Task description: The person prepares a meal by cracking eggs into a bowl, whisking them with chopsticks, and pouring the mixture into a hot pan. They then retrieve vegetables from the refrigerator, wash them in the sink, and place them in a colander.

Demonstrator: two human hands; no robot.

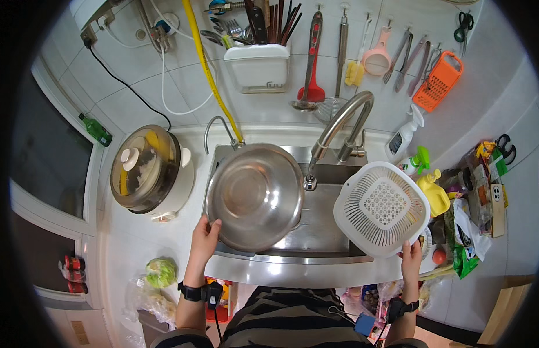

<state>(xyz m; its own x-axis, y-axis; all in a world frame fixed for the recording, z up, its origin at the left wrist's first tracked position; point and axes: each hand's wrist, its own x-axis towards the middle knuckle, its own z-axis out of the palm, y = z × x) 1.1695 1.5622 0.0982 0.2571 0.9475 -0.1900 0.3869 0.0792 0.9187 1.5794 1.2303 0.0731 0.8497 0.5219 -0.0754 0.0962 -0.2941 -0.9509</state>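
My left hand (206, 237) grips the lower-left rim of a wide stainless steel basin (247, 195), thumb on top. The basin is over the left part of the steel sink (313, 217) and hides much of it. At the right, my right hand (411, 259) holds the near edge of a white plastic colander (384, 209) with a slotted, patterned base. The colander covers the sink's right end. Between the two hangs the spout of a curved steel faucet (339, 126). No water is seen running from it.
An electric cooker (149, 174) with a clear lid stands left of the sink, a lettuce (161, 272) nearer me. Right of the colander are a yellow pump bottle (433, 193), spray bottles (402, 135) and a tomato (439, 256). Utensils and an orange grater (438, 81) hang on the tiled wall.
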